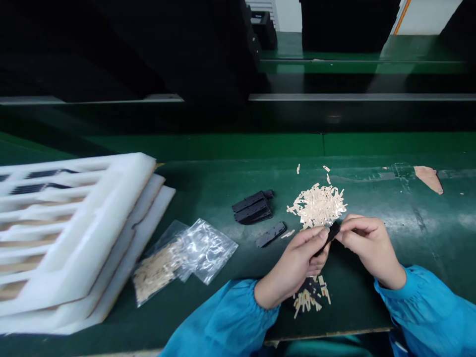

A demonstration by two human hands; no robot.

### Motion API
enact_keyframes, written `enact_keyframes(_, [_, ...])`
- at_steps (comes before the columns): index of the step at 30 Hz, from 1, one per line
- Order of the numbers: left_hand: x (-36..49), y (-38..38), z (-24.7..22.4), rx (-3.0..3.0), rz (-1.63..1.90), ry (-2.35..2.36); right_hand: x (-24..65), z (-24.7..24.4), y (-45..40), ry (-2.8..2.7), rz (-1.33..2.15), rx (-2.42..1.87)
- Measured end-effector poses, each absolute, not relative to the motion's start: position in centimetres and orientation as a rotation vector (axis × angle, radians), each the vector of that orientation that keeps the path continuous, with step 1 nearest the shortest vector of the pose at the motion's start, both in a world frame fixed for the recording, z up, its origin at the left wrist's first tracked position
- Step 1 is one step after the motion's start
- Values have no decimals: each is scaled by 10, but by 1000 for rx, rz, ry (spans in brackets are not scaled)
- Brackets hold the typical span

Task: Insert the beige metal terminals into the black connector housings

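At the far left of a dark green workbench [357,302] lies a stack of white foam trays [80,238] with long rectangular openings, some holding black pieces. Just right of it are a clear plastic bag of small beige strips [158,270] and a crumpled clear plastic bag [206,250], overlapping each other. Next comes a small stack of flat black oblong parts [253,208], with a single flat black oblong part [270,234] just below it. Further right is a loose pile of thin beige strips [317,206]. Below it, the left hand [292,267], in a blue sleeve [223,317], and the right hand [372,250], in a blue sleeve [424,307], both pinch a narrow black piece [329,237] between them, above a small heap of beige strips and black pieces [308,297]. A torn tan patch [428,178] sits at the far right.
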State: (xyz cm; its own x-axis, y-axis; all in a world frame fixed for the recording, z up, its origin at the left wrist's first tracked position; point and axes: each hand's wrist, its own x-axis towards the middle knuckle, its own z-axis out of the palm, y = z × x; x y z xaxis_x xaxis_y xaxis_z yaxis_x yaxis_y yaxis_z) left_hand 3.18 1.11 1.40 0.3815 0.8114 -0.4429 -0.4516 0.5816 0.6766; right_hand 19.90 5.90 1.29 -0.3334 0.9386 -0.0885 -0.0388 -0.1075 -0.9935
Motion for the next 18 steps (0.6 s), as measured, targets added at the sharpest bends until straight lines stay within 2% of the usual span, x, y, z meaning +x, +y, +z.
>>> enact_keyframes(4, [32, 10, 14, 639, 895, 968, 203, 16, 66, -1397, 1658, -1129])
enact_keyframes(7, [29, 10, 15, 964, 932, 1167, 209, 22, 72, -1499, 1725, -1170])
enact_keyframes(13, [18, 13, 27, 1632, 761, 1552, 221, 24, 83, -1810, 1710, -1134])
enact_keyframes(16, [4, 2, 54, 1791, 955, 1721, 225, 16, 102, -1582, 1556, -1281])
enact_keyframes(18, [-6, -14, 74, 1744, 1047, 1568, 227, 11, 119, -1337, 1401, -1421])
